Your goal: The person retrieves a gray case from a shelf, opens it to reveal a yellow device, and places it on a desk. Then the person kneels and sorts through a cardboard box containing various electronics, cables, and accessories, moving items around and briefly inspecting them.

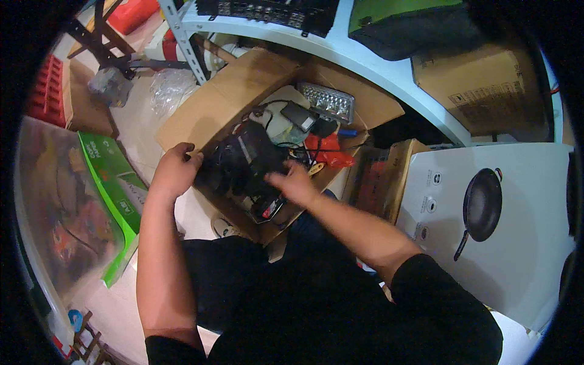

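Observation:
An uncrowded view looks down into a cardboard box (pixel 228 102) with its flaps spread. My left hand (pixel 178 169) is at the box's left edge, fingers bent near the flap; whether it grips anything is unclear. Over the right part of the box, my right hand (pixel 294 182) reaches in beside a black object (pixel 258 153), its fingertips at that object's edge; a firm hold cannot be told. Farther back in the box are an LED light panel (pixel 331 101), a small black adapter-like block (pixel 297 116), a red plastic bag (pixel 326 150) and dark cables.
A pale metal shelf (pixel 388 91) arches behind the box. On the right stands a white carton (pixel 438 283) printed with a pan. A green printed carton (pixel 112 182) and a translucent bin (pixel 41 182) are at left. Clear plastic wrap (pixel 169 91) lies on the floor.

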`<state>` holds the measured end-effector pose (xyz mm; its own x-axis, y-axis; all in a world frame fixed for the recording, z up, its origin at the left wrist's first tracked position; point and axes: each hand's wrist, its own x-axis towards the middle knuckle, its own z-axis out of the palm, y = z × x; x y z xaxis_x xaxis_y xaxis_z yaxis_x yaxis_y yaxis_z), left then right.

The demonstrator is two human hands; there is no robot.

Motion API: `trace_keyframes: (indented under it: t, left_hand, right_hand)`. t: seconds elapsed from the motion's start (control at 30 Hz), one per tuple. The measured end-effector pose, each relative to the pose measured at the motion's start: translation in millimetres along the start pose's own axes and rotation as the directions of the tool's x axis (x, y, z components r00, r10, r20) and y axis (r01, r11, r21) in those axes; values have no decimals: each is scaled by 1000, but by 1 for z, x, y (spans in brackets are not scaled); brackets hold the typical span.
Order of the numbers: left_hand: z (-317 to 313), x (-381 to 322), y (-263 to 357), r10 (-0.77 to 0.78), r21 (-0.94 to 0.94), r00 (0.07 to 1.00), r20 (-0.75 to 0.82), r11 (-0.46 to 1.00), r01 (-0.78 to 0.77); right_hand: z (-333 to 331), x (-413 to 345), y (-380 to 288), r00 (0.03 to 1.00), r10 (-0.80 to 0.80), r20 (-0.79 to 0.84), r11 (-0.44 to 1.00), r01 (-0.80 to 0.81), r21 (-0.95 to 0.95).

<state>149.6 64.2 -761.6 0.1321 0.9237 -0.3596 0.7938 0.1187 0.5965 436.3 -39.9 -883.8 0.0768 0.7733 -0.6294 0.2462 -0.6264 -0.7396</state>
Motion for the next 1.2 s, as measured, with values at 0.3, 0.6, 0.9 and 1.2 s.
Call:
trace_keyframes:
  t: [0.3, 0.6, 0.9, 1.2]
  left_hand:
    - [-2, -5, 6, -17, -40, 998, 64, 999, 19]
    - [-6, -14, 23, -18, -83, 996, 91, 996, 25]
    - [-4, -11, 21, -51, -100, 990, 128, 993, 65]
    - [5, 4, 14, -19, -81, 987, 158, 996, 32]
  right_hand:
    - [16, -7, 25, 987, -133, 92, 937, 155, -312]
    - [-106, 128, 29, 886, -85, -457, 991, 27, -132]
    - [-107, 173, -9, 967, -20, -255, 984, 65, 169]
    - [-12, 46, -5, 863, -505, 36, 680, 423, -600]
